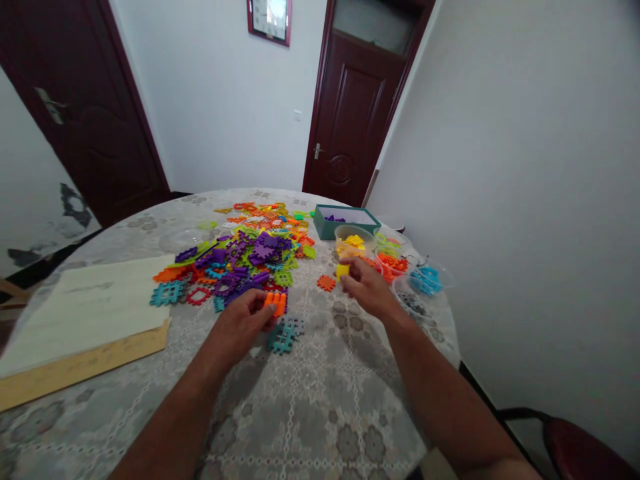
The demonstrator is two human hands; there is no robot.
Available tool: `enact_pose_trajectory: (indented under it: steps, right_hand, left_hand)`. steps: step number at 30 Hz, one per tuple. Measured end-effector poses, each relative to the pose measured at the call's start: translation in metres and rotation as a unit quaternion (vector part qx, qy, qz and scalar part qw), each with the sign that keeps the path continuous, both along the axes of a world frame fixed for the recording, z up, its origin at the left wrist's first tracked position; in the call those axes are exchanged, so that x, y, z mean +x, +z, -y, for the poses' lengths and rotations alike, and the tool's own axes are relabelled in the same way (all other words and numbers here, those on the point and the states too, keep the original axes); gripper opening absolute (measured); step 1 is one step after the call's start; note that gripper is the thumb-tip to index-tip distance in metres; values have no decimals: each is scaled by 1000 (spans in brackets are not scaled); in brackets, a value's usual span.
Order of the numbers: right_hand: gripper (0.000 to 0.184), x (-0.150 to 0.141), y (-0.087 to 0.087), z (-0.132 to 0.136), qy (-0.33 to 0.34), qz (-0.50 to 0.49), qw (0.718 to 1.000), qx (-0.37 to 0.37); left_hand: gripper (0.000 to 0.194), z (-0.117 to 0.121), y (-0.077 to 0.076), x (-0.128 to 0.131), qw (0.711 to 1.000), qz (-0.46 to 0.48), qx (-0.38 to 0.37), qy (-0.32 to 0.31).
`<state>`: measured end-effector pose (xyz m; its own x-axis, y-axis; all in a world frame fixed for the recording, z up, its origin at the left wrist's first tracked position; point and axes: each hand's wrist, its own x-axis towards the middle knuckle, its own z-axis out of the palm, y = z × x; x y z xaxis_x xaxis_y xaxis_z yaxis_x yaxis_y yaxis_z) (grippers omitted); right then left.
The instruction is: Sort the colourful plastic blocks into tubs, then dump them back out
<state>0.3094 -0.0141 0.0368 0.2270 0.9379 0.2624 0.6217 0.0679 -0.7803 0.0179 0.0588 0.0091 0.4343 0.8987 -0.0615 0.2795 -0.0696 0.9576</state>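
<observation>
My left hand (246, 319) is closed on an orange plastic building piece (276, 304) with ridges, at the near edge of a heap of colourful interlocking pieces (250, 260). Just below it, a teal interlocking piece (281, 339) and a grey one (298, 325) lie on the tablecloth. Between the thumb and fingers of my right hand (367, 283) is a small yellow building piece (342, 272). Beside that hand, to its left, a flat orange piece (327, 283) rests on the cloth. A clear tub of yellow pieces (354, 241) stands just beyond my right hand.
More clear containers stand at the right, with red-orange pieces (393, 263), blue pieces (426, 280) and grey pieces (411, 304). A green box (326, 228) with purple pieces is at the back. Paper sheets (85, 307) and a tan cardboard strip (90, 363) lie on the left.
</observation>
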Motion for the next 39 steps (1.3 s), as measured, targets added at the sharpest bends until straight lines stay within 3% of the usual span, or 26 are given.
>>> enact_pose_trajectory:
  steps: [6,9,14,18,22,27,30,33,36,39]
  right_hand:
    - [39,74,40,8,-104,186,976,38]
    - [39,107,50,3,-138,189,972,5]
    - [50,129,39,0,-130,42,989,-55]
    - [52,134,26,2,-110,47,992,-44]
    - [50,135,29,-21,-93,49,993,-58]
    - [62,128,47,-70,-126,0,992,-28]
    - [59,115,54,-79,-138,15,990,-11]
    - [40,81,51,-62,-96,49,994,-17]
    - [30,26,34,-27,38,39,997,-63]
    - [31,-30,6,5,153,-39,983,-94]
  left_hand:
    - [36,-1,-7,-1,999,21,26,-27]
    - [37,-1,-7,-1,999,27,26,-28]
    - [39,-2,-6,0,999,28,14,-25]
    - [39,-2,-9,0,999,27,15,-22]
    - [40,1,-5,0,999,30,19,-30]
    - [39,8,7,1,999,32,14,-25]
    - [37,9,11,0,999,27,17,-25]
    - [39,11,13,-1,999,34,20,-35]
    - [42,14,14,0,997,43,19,-65]
    - [44,17,12,2,992,62,8,-107]
